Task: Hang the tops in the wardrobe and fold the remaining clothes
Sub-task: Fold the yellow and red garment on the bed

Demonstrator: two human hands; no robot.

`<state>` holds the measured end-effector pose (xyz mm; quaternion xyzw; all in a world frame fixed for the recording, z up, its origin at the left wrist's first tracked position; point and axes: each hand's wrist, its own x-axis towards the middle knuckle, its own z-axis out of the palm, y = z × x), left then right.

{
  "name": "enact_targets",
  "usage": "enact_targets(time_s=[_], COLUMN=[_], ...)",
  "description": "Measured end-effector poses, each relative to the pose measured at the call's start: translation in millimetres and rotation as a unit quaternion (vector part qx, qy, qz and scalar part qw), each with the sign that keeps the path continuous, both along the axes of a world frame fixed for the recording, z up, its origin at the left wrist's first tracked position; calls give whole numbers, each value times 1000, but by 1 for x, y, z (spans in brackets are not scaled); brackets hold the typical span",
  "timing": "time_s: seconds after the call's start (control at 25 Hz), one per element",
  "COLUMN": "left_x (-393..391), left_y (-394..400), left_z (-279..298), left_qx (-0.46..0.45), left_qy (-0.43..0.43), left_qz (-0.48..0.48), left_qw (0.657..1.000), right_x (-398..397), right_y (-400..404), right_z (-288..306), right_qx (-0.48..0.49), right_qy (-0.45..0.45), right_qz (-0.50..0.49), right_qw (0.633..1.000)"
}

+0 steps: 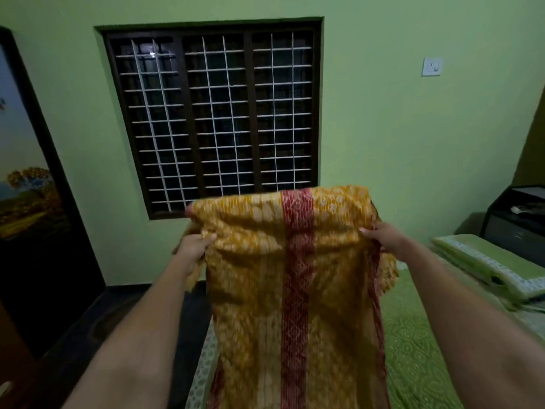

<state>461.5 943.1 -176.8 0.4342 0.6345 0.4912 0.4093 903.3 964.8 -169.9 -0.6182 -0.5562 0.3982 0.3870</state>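
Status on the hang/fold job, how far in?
Done: nothing hung or folded shows in this view. In hand: left hand and right hand each grip a top edge of the yellow-and-red garment, held up and spread over the bed. Left: folding or hanging it.

The yellow cloth (283, 276) hangs between both hands, screening the bed's (413, 349) left edge; bare bed lies to its right up to the pillow (495, 267) at the far right corner

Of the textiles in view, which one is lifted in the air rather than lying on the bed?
The yellow cloth with a red stripe, gripped by the left hand and right hand. The green pillow and green bedsheet lie flat.
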Motion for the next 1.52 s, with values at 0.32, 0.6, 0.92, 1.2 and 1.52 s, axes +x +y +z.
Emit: enact_targets(time_s=[0.32,0.6,0.92,1.2,1.52], left_x=[-1,-6,-13,-27,-31], left_y=[0,-1,-8,-8,-28], left_z=[4,-24,-29,-40,-40], left_qx=[9,12,50,23,-175], left_qy=[31,54,-44,302,82], left_qz=[-23,59,30,73,-129], left_qw=[999,997,997,950,973], right_x=[9,3,0,-1,2], right_y=[6,5,-4,7,-8], right_z=[-6,-25,-50,-61,-65], right_qx=[-8,2,-63,27,-86], right_qy=[19,-214,140,11,-167], right_qz=[-48,-72,-24,-75,90], right_qw=[999,974,988,997,978])
